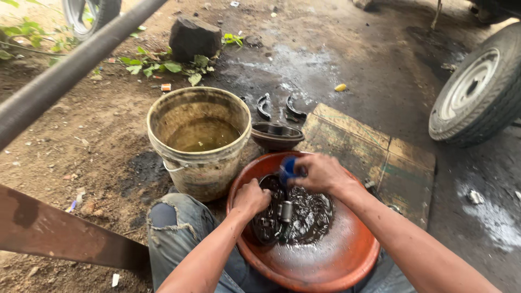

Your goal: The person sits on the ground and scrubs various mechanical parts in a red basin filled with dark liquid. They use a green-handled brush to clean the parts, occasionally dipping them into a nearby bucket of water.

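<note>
The right hand was closed around a blue brush, pressing it down on a dark metal part. The left hand was clamped on the edge of this part, which lay in black liquid inside an orange basin. Just beside the basin stood a dirty bucket with murky water. Behind it lay a dark drum and two brake shoes; a wheel was well apart.

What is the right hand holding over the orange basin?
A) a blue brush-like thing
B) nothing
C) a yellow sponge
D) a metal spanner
A: the right hand grips a blue object above the orange basin, over the dark metal part.
</note>
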